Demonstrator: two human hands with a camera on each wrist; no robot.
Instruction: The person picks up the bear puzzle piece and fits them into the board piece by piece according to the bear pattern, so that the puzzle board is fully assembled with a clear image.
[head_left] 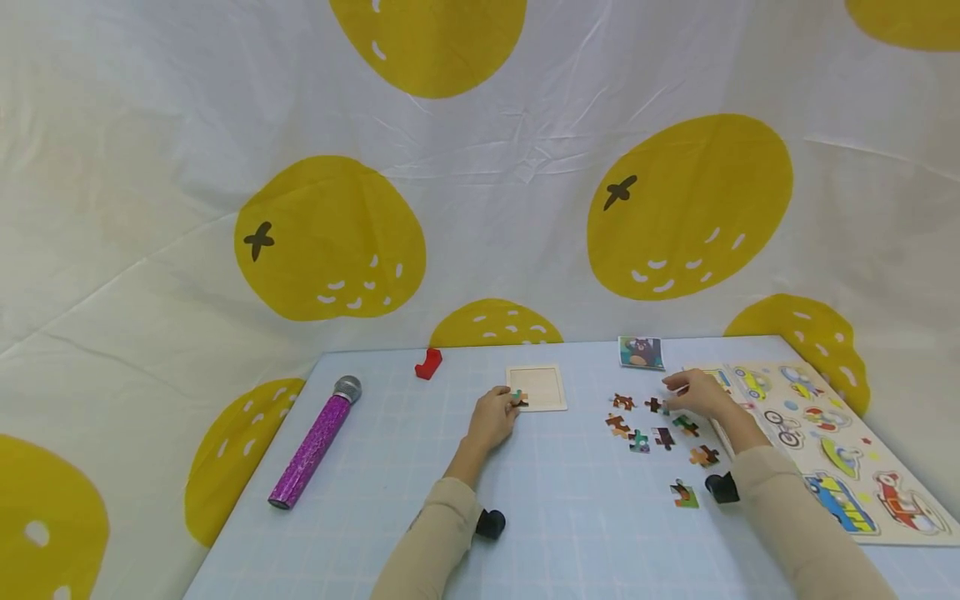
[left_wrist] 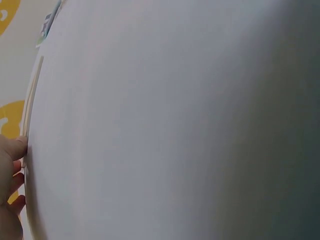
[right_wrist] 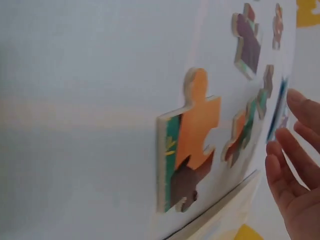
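At the near-left edge of a small square wooden tray (head_left: pixel 542 370), my left hand (head_left: pixel 492 417) grips the rim. The left wrist view shows its thumb on the tray's edge (left_wrist: pixel 31 107) and the other fingers curled beside it. One jigsaw piece (head_left: pixel 520 399) lies in the tray's near-left corner, by the fingertips. My right hand (head_left: pixel 699 393) hovers over loose pieces on the right, fingers loosely bent and apart. Closest to its fingertips is a dark piece (head_left: pixel 653 405). The right wrist view shows a large orange, green and brown piece (right_wrist: pixel 197 132) and nothing in the hand (right_wrist: pixel 300 160).
Several more jigsaw pieces (head_left: pixel 663 438) are scattered around. A bear picture card (head_left: pixel 641 352) lies behind them. A vehicle puzzle board (head_left: pixel 847 454) occupies the right side, partly under the right arm. On the left are a purple glittery microphone (head_left: pixel 311 450) and a red block (head_left: pixel 428 364).
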